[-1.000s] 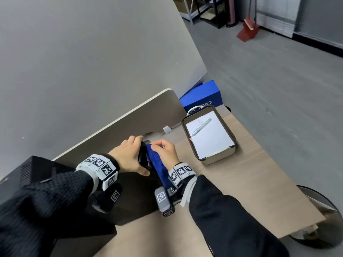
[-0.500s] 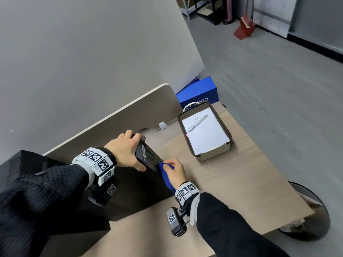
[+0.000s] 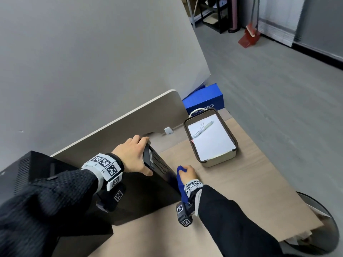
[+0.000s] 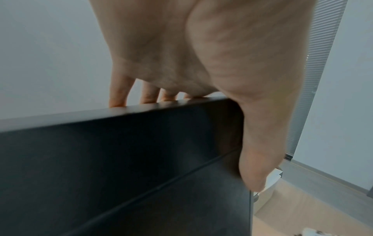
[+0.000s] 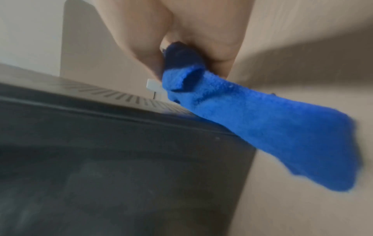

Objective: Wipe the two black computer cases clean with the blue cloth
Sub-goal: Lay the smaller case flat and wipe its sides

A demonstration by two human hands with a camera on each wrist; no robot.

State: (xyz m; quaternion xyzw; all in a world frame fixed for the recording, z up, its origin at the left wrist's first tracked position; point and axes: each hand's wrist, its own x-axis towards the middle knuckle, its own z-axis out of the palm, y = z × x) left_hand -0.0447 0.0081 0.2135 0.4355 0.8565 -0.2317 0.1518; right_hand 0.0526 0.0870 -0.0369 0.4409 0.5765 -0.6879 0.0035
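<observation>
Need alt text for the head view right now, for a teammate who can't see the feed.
A left hand grips the far end of a black computer case on a wooden desk, while the right hand holds a blue cloth against its near right edge. A tray with paper and a pen sits beyond.

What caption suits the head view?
Left hand steadies a black computer case while the right hand grips the blue cloth at its edge.
</observation>
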